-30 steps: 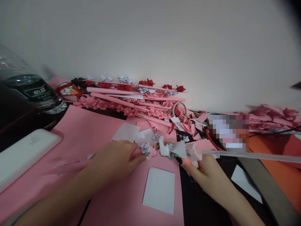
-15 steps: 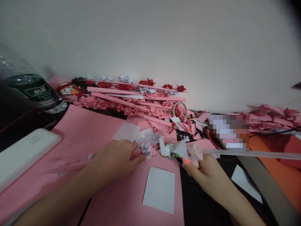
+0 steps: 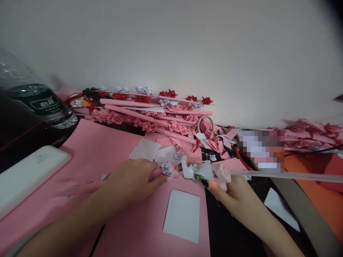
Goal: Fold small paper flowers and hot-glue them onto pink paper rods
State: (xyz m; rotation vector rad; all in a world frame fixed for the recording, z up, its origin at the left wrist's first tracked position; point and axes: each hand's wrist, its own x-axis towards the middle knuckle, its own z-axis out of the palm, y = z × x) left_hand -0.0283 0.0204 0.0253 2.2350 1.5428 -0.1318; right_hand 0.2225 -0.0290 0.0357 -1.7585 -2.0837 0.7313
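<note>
My left hand (image 3: 134, 180) is closed around a rolled pink paper stem (image 3: 87, 187) that runs off to the left. A small white folded-paper flower (image 3: 166, 168) sits on the stem beside my thumb and finger. My right hand (image 3: 235, 194) grips what looks like a hot glue gun (image 3: 189, 170), its front crusted with paper scraps and glue. A long translucent glue stick (image 3: 289, 176) sticks out of its back to the right, and a red light glows by my thumb. The gun's tip meets the stem close to the white flower; my fingers hide its handle.
Finished pink stems with paper flowers (image 3: 150, 125) lie along the wall, near a tape roll (image 3: 205, 124). Pink sheets (image 3: 107, 142) cover the table, with a white paper square (image 3: 182, 215) in front. A water bottle (image 3: 40, 101) and white power bank (image 3: 34, 175) stand left.
Both hands keep the same hold, with the glue gun's tip still at the stem. The whole view has shifted very slightly.
</note>
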